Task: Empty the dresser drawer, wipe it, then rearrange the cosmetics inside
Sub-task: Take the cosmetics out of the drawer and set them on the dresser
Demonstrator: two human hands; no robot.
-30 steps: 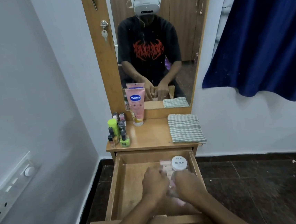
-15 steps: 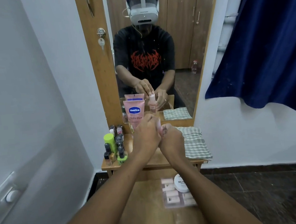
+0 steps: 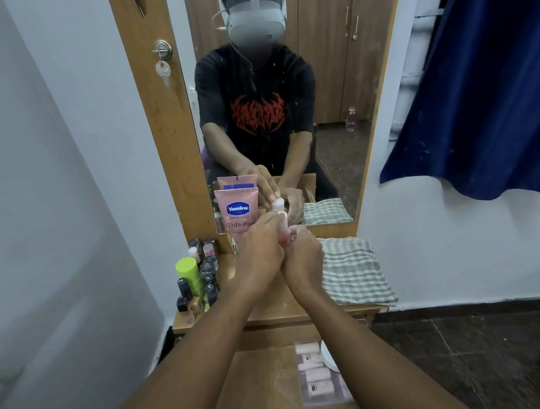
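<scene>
While vertical, cap up: pink bottle (image 3: 283,228) in grip of left hand (image 3: 260,254), right hand (image 3: 303,257).

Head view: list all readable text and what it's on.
"Vaseline": on the pink tube.
"Gluta-Hy", the rest cut off by the left hand: same tube.
Unreadable: stylised shirt print in the mirror.
Too small or blurred: labels on polish bottles, sachets, held bottle.

Both forearms outstretched, left grip (image 3: 260,249) and right grip (image 3: 303,252) close together, fingers curled.
</scene>
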